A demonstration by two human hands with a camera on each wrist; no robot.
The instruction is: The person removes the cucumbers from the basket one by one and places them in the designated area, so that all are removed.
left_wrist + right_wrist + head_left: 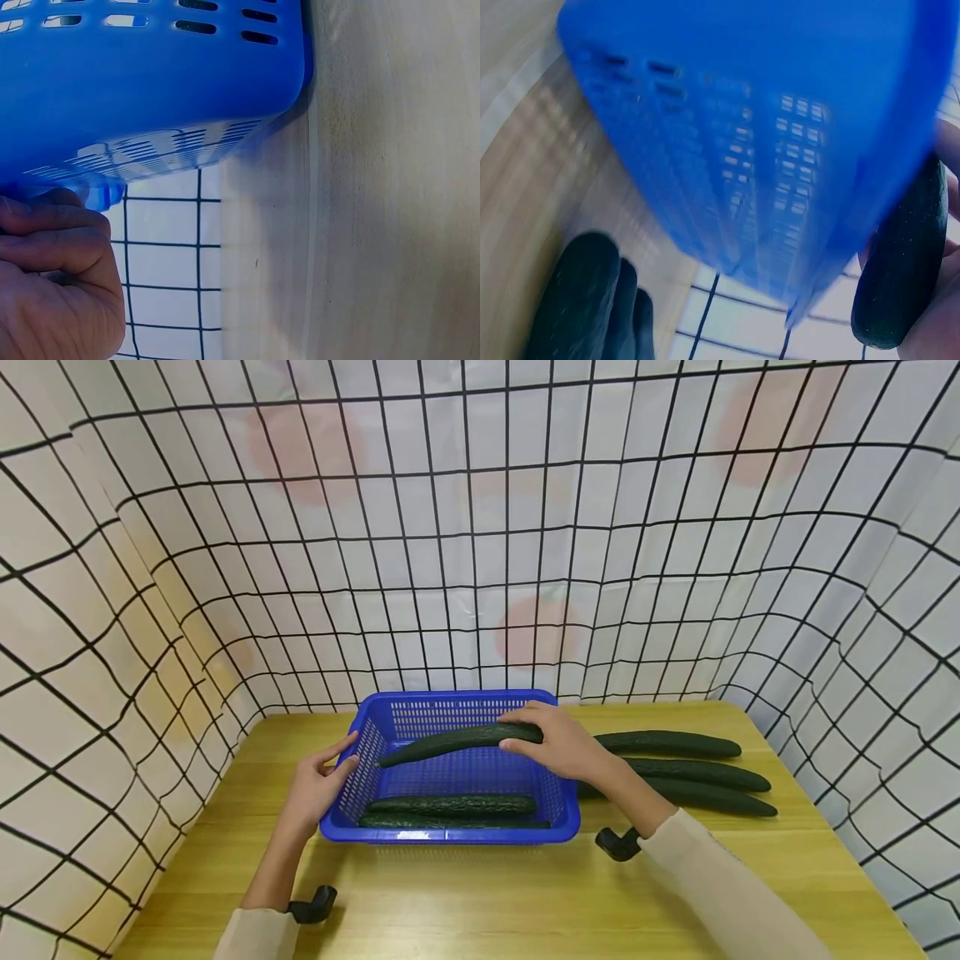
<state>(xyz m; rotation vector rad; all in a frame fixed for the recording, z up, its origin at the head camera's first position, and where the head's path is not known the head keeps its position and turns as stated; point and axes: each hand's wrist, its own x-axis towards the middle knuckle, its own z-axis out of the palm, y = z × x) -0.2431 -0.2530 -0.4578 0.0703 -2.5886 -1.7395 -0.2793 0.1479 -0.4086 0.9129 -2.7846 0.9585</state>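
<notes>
A blue plastic basket [480, 836] with slotted walls stands on the table. My right hand [564, 745] grips one end of a dark green cucumber [450, 742], holding it over the basket's inside, with its thin tip pointing left. The blunt end of that cucumber [901, 277] shows beside the basket's wall in the right wrist view. Inside, along the near wall, lie two cucumbers [453, 806]. At the basket's left rim, my left hand [311, 789] pinches the edge between thumb and fingers; its curled fingers [60, 236] appear by the rim in the left wrist view.
Three more cucumbers [675, 743] lie side by side on the wooden table [420, 902], right of the basket and partly behind my right forearm. A black wire grid [472, 539] rises along the back and both sides, with a pale patterned sheet behind it.
</notes>
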